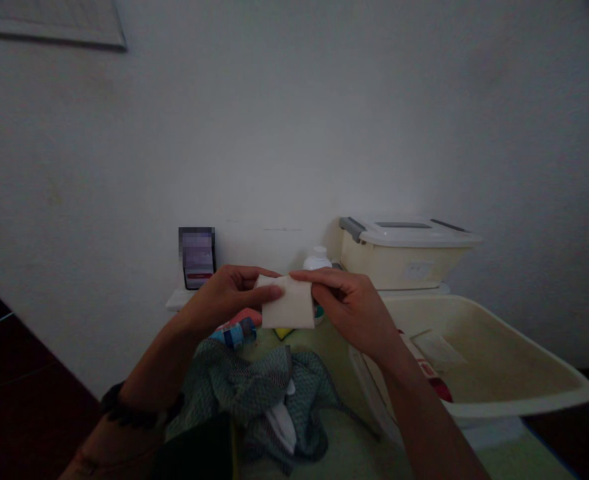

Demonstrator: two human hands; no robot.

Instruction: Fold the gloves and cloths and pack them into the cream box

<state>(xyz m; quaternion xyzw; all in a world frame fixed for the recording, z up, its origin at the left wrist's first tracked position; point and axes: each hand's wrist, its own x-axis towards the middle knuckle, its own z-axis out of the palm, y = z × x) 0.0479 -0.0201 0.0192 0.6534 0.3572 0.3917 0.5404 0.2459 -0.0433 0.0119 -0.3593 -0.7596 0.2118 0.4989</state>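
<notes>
Both hands hold a small white folded piece, tissue or thin cloth, up in front of me above the table. My left hand pinches its left edge, thumb across the front face and fingers behind. At its top right corner, my right hand grips with the fingertips. Below lies a crumpled grey-green knitted cloth with a white patch showing in its folds. Just behind my left hand are a blue-labelled bottle on its side and something pink. A yellow item peeks out under the white piece.
To the right a cream basin holds a red-and-white packet and a pale flat piece. Behind it stands a lidded storage box. A white bottle and a propped phone are by the wall.
</notes>
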